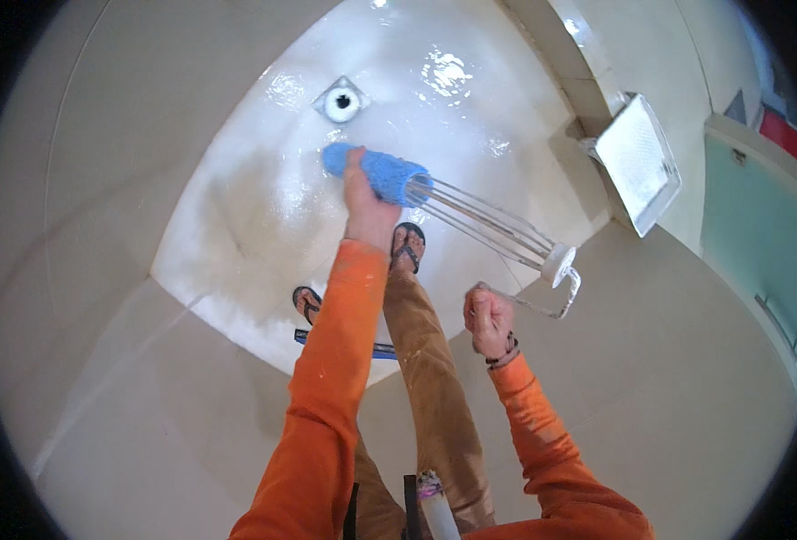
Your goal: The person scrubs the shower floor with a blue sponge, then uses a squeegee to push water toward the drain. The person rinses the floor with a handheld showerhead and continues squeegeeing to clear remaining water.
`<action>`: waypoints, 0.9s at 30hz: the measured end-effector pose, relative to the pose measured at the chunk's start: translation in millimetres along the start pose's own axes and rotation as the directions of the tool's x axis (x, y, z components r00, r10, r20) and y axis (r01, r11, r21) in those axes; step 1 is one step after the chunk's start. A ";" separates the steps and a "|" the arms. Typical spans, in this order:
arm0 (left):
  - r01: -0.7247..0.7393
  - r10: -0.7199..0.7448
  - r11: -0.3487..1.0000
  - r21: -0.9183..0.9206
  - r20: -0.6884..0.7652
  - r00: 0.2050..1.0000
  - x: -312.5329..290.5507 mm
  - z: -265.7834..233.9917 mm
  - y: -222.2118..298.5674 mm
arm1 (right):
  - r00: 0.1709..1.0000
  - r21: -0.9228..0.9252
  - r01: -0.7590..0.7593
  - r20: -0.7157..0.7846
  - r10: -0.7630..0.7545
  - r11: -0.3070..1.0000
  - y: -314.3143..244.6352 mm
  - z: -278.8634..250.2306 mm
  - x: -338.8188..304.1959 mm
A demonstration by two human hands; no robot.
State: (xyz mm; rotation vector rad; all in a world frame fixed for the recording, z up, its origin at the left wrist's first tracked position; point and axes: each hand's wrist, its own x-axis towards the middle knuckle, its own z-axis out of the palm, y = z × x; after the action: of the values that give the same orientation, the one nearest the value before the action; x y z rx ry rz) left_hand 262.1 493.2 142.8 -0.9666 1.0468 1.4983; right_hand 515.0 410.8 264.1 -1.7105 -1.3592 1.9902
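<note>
Gripping a blue fuzzy cloth (376,171) around the clear wire rack (493,227), left hand (367,209) is closing tight over the wet white floor (236,225) near the drain (342,103). Right hand (487,319) is clenching the rack's handle end. Risk: wet cloth is likely slipping, twisting the rack loose.

No packages, labels, signs or screens are seen anywhere, neither near nor far, on the left or the right.

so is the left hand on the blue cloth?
Yes: the left hand presses the blue cloth against the far end of the clear wire rack, above the wet floor.
</note>
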 end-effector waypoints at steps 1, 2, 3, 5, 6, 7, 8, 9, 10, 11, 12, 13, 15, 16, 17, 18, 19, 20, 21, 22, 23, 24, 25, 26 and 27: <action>0.003 -0.003 1.000 0.014 0.027 1.000 0.6 -6.1 2.1 | 0.998 0.003 -0.015 0.061 0.015 1.000 -3.0 -2.8 -3.1; 0.030 -0.031 0.999 0.044 0.025 0.999 1.0 -8.8 7.8 | 0.992 0.009 -0.026 0.124 0.025 1.000 -8.7 -4.3 -0.9; 0.057 -0.059 0.996 0.075 0.023 0.998 1.8 -11.1 13.4 | 0.982 0.016 -0.039 0.185 0.035 0.999 -17.1 -6.5 0.8; 0.066 -0.069 0.989 0.131 0.016 0.997 -4.4 -16.0 18.1 | 0.952 -0.143 -0.001 0.304 0.045 0.990 -61.9 -14.2 -6.2; 0.065 -0.070 0.984 0.166 0.023 0.997 -10.6 -18.0 15.9 | 0.934 -0.169 0.217 0.324 -0.154 0.961 -64.7 -16.4 -12.1; 0.069 -0.078 0.976 0.206 0.036 0.996 -13.4 -17.8 14.7 | 0.971 0.080 0.164 0.162 -0.175 0.983 -83.2 -13.3 -18.0; 0.062 -0.066 0.974 0.218 0.011 0.998 -12.5 -19.5 13.9 | 0.977 0.220 0.183 0.065 -0.202 0.958 -110.4 -9.6 -20.6; 0.059 -0.058 0.971 0.230 -0.012 0.998 -11.0 -21.8 9.1 | 0.972 0.347 0.228 -0.032 -0.231 0.910 -138.1 -6.2 -24.4; 0.063 -0.057 0.967 0.245 -0.032 0.998 -11.7 -20.9 2.9 | 0.950 0.351 0.311 -0.084 -0.301 0.883 -166.3 -1.2 -25.1; 0.048 -0.050 0.961 0.274 0.001 0.999 -16.7 -14.8 -2.4 | 0.918 0.341 0.395 -0.148 -0.367 0.853 -183.0 -0.3 -26.0; 0.032 -0.045 0.952 0.303 0.037 0.998 -25.6 -9.9 -7.0 | 0.940 0.140 0.340 -0.089 -0.330 0.930 -187.4 -6.0 -26.5; 0.008 -0.034 0.943 0.332 0.074 0.997 -36.2 -7.3 -9.2 | 0.960 -0.065 0.275 -0.039 -0.278 0.959 -191.9 -14.4 -27.3; 0.001 -0.011 0.950 0.311 0.032 0.999 -24.8 -22.1 3.1 | 0.983 -0.272 0.141 -0.073 -0.166 0.952 -200.1 -14.3 -17.3; -0.030 0.027 0.947 0.320 0.014 1.000 -22.8 -22.1 3.7 | 0.977 -0.283 0.117 -0.141 -0.162 0.952 -204.6 -10.6 -19.6; -0.038 0.003 0.953 0.300 0.117 0.993 -31.0 -22.6 -1.9 | 0.966 -0.293 0.127 -0.180 -0.185 0.948 -204.5 -7.2 -18.5; -0.036 -0.020 0.961 0.275 0.198 0.980 -45.7 -27.8 -10.2 | 0.954 -0.304 0.139 -0.215 -0.210 0.942 -204.4 -3.9 -18.3; 0.008 -0.091 0.944 0.328 0.238 0.967 -63.6 -23.4 -27.9 | 0.943 -0.315 0.190 -0.204 -0.262 0.930 -189.9 4.1 -13.8; 0.050 -0.168 0.917 0.396 0.269 0.949 -82.8 -16.6 -50.0 | 0.929 -0.319 0.236 -0.202 -0.309 0.918 -174.8 9.9 -12.2; 0.043 -0.140 0.889 0.456 0.180 0.974 -112.4 2.0 -75.4 | 0.874 -0.287 0.208 -0.374 -0.310 0.935 -160.4 9.3 -10.0; 0.032 -0.097 0.863 0.504 0.103 0.990 -136.5 27.2 -97.0 | 0.792 -0.256 0.194 -0.529 -0.305 0.947 -148.6 2.7 -1.5; 0.078 -0.166 0.854 0.514 0.127 0.978 -142.0 39.2 -104.4 | 0.698 -0.228 0.186 -0.654 -0.292 0.956 -144.8 -6.2 3.2; 0.126 -0.236 0.841 0.526 0.146 0.961 -145.4 49.0 -111.2 | 0.668 -0.108 0.251 -0.700 -0.253 0.962 -146.6 -11.6 0.6; 0.192 -0.320 0.811 0.553 0.144 0.936 -155.4 54.7 -118.4 | 0.673 -0.085 0.275 -0.694 -0.255 0.958 -146.0 -21.1 -1.9; 0.139 -0.212 0.761 0.634 0.040 0.977 -169.5 74.6 -129.8 | 0.695 -0.055 0.294 -0.674 -0.253 0.954 -140.8 -29.4 -6.9; 0.161 -0.243 0.720 0.675 0.028 0.970 -168.0 80.6 -136.5 | 0.715 -0.025 0.310 -0.652 -0.251 0.950 -131.9 -37.5 -11.7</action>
State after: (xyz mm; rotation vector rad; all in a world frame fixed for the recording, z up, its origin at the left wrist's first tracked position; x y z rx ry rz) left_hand 418.2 535.1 307.9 -0.4443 1.2253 0.8605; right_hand 497.7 496.4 370.5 -1.7731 -1.1544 1.0948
